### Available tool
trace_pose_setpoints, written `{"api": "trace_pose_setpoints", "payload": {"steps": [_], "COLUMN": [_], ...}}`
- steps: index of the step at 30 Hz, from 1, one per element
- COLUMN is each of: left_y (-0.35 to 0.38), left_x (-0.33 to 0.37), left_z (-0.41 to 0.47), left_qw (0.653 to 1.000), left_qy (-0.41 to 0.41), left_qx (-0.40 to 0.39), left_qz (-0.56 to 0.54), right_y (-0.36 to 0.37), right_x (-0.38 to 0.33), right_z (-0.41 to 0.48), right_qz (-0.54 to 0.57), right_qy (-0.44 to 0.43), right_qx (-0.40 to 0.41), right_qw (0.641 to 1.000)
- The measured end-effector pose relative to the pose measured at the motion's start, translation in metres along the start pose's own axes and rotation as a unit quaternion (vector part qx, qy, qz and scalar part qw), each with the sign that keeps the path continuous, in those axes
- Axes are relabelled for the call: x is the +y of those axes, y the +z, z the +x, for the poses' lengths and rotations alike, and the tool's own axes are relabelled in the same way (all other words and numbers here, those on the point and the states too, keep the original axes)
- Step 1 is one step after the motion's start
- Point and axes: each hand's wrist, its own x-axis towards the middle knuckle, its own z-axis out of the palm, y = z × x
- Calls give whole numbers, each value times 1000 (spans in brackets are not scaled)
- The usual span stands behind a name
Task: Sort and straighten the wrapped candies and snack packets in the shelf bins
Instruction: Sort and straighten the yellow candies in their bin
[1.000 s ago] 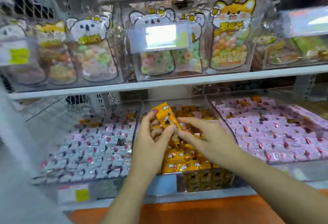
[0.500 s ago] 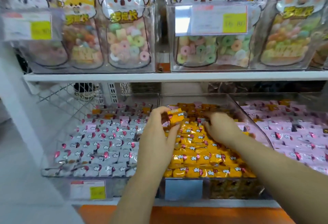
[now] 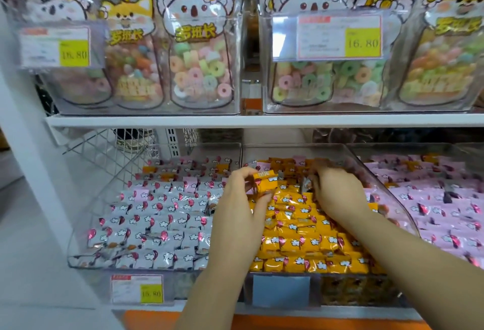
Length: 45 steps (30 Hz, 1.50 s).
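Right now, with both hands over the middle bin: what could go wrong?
1. The left grip pinches one orange packet near the divide between bins. If it slips, the packet could land among the white packets.
2. The right grip reaches into the orange rows and may ruffle neat ones.
3. The pink stray at the back could get buried.

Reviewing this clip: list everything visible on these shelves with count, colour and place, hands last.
candy bags: several, clear with koala or fox tops, upper shelf bins
price tags: three, white and yellow, two upper, one lower left
white candies: many, left lower bin, orange and pink strays at back
orange candies: many, middle lower bin
pink candies: many, right lower bin
wire rack: one, white, behind left bin
left hand: one, pinches held orange candy above middle bin
right hand: one, fingers curled among orange candies, grip unclear
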Motion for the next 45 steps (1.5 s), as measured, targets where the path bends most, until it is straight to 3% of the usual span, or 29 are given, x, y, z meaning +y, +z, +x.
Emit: {"api": "trace_pose_setpoints", "payload": {"steps": [4,7,12,14,17,25,28,32,36,45], "left_y": [0,2,8,13,20,37,48,64,75,72], "left_x": [0,5,16,22,34,49,49,51,48,49], "left_z": [0,1,-6,-11,-15,-6,15,36,43,64], "left_qw": [1000,1000,998,997,997,999,1000,998,993,962], "left_qy": [8,23,53,60,58,21,-1,-12,0,17], "left_qx": [1,12,11,3,1,16,21,-15,-42,-111], "left_qz": [-3,2,27,42,50,36,20,67,108,247], "right_y": [-8,-19,-42,-55,-73,-55,-54,-56,-47,-42], "right_x": [-3,-2,19,30,42,57,54,52,59,63], "right_z": [-3,-7,-37,-49,-56,-68,-70,-73,-72,-67], "right_qz": [40,145,262,283,316,383,391,424,318,249], "right_qy": [10,18,18,20,51,161,149,109,41,34], "right_qx": [49,96,73,98,159,171,162,83,57,15], "right_qw": [998,985,962,954,934,893,894,895,946,968]}}
